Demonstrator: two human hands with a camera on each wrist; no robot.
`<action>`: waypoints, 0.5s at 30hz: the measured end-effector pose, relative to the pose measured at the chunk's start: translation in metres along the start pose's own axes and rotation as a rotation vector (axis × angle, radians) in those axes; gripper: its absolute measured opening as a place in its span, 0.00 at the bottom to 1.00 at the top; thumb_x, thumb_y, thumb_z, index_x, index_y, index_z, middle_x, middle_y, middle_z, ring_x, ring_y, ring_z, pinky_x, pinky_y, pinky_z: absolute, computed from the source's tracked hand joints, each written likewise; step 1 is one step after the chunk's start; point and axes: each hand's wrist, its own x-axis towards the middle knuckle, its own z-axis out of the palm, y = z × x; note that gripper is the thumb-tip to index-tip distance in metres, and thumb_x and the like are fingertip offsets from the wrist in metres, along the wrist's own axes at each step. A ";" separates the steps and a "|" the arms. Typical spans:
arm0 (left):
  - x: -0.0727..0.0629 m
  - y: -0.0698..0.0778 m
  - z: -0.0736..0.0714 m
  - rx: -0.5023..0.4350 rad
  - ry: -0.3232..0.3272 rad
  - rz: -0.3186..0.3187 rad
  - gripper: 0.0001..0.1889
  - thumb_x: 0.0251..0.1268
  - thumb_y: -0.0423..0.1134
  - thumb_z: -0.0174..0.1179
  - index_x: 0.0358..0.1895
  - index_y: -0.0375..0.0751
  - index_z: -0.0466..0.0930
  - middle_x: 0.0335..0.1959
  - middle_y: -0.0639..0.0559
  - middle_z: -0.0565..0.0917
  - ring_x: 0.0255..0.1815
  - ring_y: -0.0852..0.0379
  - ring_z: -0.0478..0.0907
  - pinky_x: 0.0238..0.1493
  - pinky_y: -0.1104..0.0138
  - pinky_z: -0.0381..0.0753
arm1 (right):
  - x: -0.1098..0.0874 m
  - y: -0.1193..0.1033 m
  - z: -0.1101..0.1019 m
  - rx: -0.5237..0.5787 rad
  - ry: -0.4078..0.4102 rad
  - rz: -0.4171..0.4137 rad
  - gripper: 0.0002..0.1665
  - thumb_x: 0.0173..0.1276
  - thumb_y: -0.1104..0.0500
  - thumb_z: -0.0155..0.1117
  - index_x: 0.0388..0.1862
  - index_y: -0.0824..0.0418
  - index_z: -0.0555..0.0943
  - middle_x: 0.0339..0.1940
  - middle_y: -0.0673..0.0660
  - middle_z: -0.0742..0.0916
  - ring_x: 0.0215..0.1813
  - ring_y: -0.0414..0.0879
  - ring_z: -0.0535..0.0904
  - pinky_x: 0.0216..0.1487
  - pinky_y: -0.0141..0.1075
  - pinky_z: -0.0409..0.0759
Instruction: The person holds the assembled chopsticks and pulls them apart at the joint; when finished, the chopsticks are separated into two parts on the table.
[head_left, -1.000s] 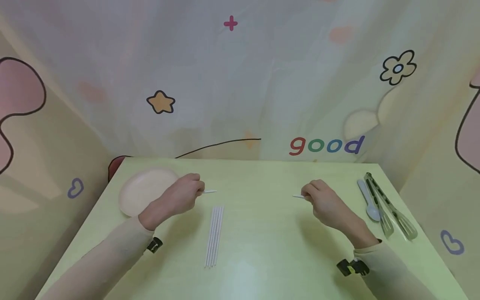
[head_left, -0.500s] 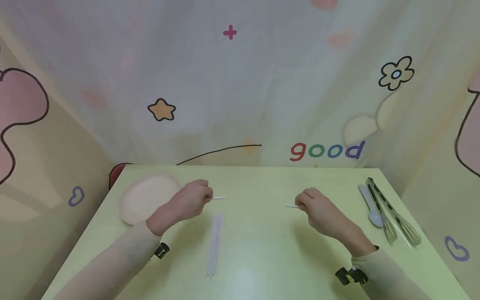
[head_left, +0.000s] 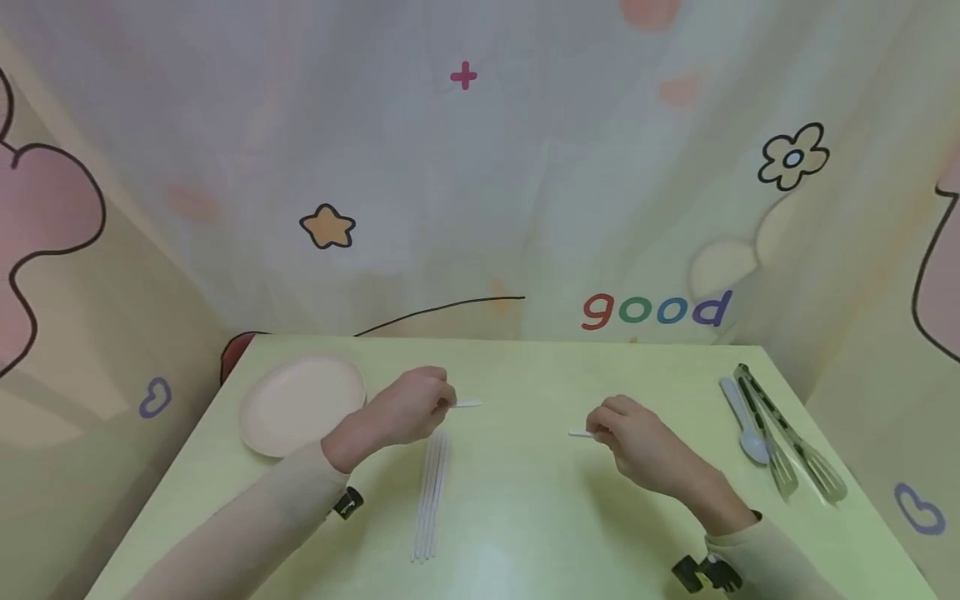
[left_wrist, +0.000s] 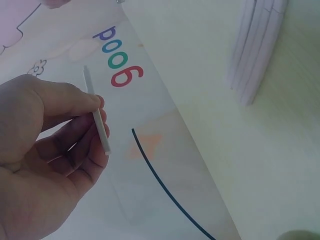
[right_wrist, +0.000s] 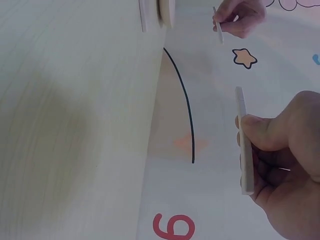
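Note:
In the head view my left hand (head_left: 412, 406) is raised over the table, right of the plate and just behind the row of sticks. It pinches a short white stick (left_wrist: 98, 117) between thumb and fingers, as the left wrist view shows. Across a gap, my right hand (head_left: 645, 442) grips another short white stick (right_wrist: 244, 145), its thumb laid along the side. Both sticks point inward, with their tips apart. Between the arms several long, thin white sticks (head_left: 430, 500) lie side by side on the light table (head_left: 525, 500).
A pale round plate (head_left: 292, 404) sits at the table's back left, partly behind the left wrist. Near the right edge lie a light spoon (head_left: 750, 437) and metal tongs (head_left: 795, 442) with slotted ends. A printed curtain (head_left: 525, 183) stands behind the table's back edge.
My left hand has moved right with its stick, and the right hand has come slightly left and nearer, so the gap has narrowed. The head view has tilted upward a little.

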 end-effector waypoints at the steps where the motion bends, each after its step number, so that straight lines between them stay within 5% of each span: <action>1: 0.002 0.001 0.000 -0.002 -0.004 0.003 0.07 0.58 0.25 0.60 0.33 0.37 0.86 0.24 0.53 0.75 0.27 0.61 0.70 0.32 0.72 0.75 | 0.000 0.000 0.000 0.003 0.003 -0.007 0.11 0.59 0.73 0.67 0.34 0.58 0.80 0.33 0.45 0.79 0.38 0.38 0.72 0.39 0.33 0.79; 15: 0.007 0.012 0.014 0.017 -0.054 0.070 0.08 0.58 0.26 0.61 0.33 0.40 0.88 0.25 0.54 0.78 0.28 0.61 0.74 0.33 0.75 0.75 | -0.008 -0.008 0.005 0.063 0.015 -0.046 0.14 0.60 0.72 0.66 0.33 0.53 0.80 0.32 0.40 0.78 0.37 0.34 0.71 0.37 0.31 0.77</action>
